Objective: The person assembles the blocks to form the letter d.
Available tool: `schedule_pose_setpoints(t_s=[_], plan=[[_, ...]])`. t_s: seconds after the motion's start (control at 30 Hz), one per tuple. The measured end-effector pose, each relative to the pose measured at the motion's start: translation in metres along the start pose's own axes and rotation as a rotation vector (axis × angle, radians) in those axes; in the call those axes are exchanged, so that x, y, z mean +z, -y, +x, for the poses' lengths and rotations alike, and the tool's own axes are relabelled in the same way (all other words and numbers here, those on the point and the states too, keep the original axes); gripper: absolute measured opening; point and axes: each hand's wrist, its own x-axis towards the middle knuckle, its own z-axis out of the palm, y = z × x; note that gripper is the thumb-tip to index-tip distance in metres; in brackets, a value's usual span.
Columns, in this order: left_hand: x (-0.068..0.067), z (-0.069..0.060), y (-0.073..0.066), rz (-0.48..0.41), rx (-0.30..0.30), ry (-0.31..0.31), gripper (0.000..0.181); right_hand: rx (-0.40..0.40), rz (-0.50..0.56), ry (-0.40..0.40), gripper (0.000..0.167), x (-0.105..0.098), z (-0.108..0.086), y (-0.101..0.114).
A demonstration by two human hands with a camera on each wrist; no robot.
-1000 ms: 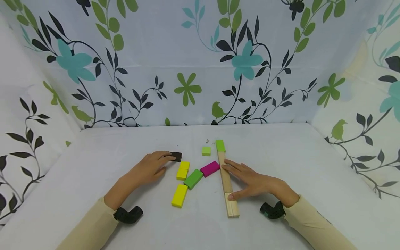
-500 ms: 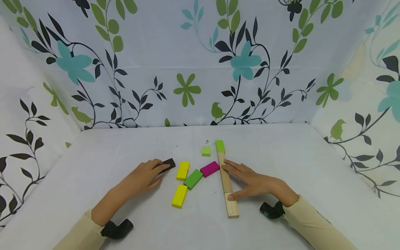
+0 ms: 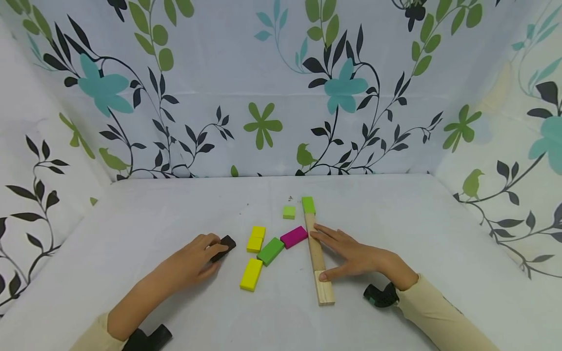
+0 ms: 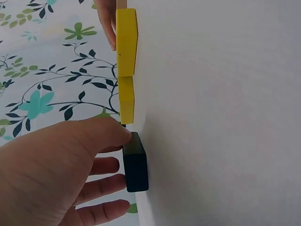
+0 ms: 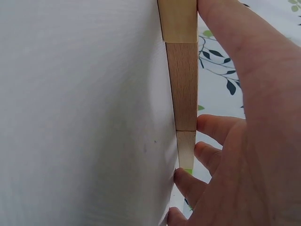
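My left hand (image 3: pixel 190 262) grips a black block (image 3: pixel 226 246) on the white table, left of the coloured blocks. In the left wrist view the thumb lies at one end of the black block (image 4: pixel 136 167), with fingers behind it. My right hand (image 3: pixel 351 253) rests with spread fingers against a straight row of plain wooden blocks (image 3: pixel 317 253), capped at the far end by a light green block (image 3: pixel 308 204). Seen from the right wrist, several fingertips touch the side of the wooden row (image 5: pixel 183 87).
Between the hands, two yellow blocks (image 3: pixel 256 239) sit end to end, beside a green block (image 3: pixel 270 251). A longer yellow block (image 3: pixel 251 275) touches the green one's near end. A magenta block (image 3: pixel 294 237) meets the wooden row. A small light green block (image 3: pixel 289 212) stands apart behind.
My left hand has drawn the black block left and toward me, away from the yellow blocks, and the block has turned. The right hand stays in place on the wooden row.
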Motion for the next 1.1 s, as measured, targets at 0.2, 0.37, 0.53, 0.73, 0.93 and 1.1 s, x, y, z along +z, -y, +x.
schedule_pose_setpoints(t_s=[0.2, 0.37, 0.53, 0.73, 0.93, 1.1], plan=[[-0.008, -0.005, -0.010, -0.051, -0.002, 0.070, 0.032, -0.003, 0.008, -0.005, 0.097, 0.001, -0.001, 0.001], [-0.015, -0.010, -0.020, -0.077, -0.034, 0.150, 0.041, -0.012, 0.007, -0.009, 0.097, 0.001, -0.001, 0.001], [-0.020, -0.017, -0.029, -0.068, -0.013, 0.181, 0.047, -0.019, 0.000, -0.010, 0.097, -0.001, 0.000, 0.002], [-0.026, -0.025, -0.037, -0.139, 0.040, 0.188, 0.043, -0.017, -0.004, -0.007, 0.097, -0.001, 0.001, 0.000], [-0.029, -0.026, -0.038, -0.181, 0.168, 0.173, 0.043, -0.030, 0.012, -0.010, 0.096, 0.000, 0.000, -0.002], [-0.031, -0.026, -0.040, -0.241, 0.185, 0.224, 0.042, -0.021, 0.013, -0.004, 0.097, 0.001, 0.001, -0.001]])
